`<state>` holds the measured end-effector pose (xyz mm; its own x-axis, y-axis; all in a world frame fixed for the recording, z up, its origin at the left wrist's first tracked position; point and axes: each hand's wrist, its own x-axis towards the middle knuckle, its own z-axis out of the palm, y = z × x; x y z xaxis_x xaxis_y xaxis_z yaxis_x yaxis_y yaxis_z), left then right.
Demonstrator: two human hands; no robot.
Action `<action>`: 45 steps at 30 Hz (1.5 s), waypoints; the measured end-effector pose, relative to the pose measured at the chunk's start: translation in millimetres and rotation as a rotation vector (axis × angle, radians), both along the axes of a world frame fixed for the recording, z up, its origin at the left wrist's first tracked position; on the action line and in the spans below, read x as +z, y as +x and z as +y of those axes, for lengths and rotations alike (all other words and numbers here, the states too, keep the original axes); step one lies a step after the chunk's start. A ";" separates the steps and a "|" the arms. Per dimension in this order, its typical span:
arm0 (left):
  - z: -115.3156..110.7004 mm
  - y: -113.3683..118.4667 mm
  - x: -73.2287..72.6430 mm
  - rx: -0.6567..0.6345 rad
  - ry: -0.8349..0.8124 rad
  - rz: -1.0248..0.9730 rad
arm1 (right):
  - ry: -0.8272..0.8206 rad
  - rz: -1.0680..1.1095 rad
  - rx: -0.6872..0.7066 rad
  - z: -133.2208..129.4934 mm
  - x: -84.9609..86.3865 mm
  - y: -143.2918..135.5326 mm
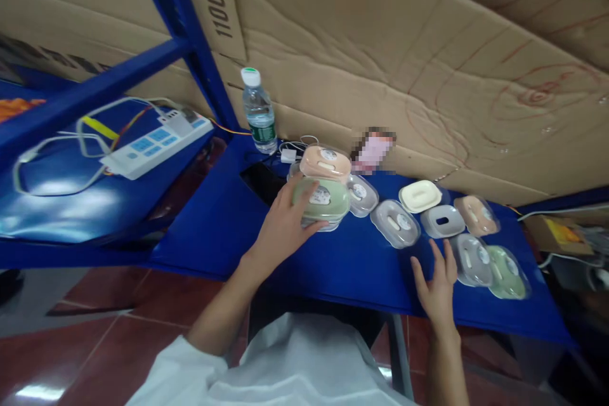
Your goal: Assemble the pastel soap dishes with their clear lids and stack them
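My left hand is closed round a pale green oval plastic box in clear packaging with a round label, which rests on top of others at the left of the group. Right behind it, a peach box of the same shape sits raised, and a grey box lies to its right. My right hand hovers over the table's front part, fingers spread and holding nothing. Nearest to it are a packaged grey box and an unwrapped grey box with a dark oval slot. Beyond lies a cream lid-like piece.
On the blue table are another grey box, a peach box and a green box. A water bottle, a black phone and cables stand at the back left. A power strip lies left, beyond a blue frame post.
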<state>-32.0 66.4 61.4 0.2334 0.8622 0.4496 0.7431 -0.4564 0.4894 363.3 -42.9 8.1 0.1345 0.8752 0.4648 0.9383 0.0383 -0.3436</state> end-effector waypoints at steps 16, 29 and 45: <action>-77.3 34.8 -40.7 0.107 0.244 -0.075 | -0.077 0.060 0.182 18.1 -10.4 -5.3; -75.4 77.9 -46.9 -0.218 0.084 -0.073 | -0.071 -0.105 0.082 71.6 14.3 -11.4; -90.1 70.8 -59.9 -0.313 0.053 -0.034 | -0.180 -0.344 0.124 142.6 19.7 48.4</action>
<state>38.8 -23.8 1.4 0.4680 0.7260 0.5039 0.5460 -0.6859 0.4811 411.7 99.8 27.9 -0.1136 0.9465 0.3020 0.9918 0.1260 -0.0219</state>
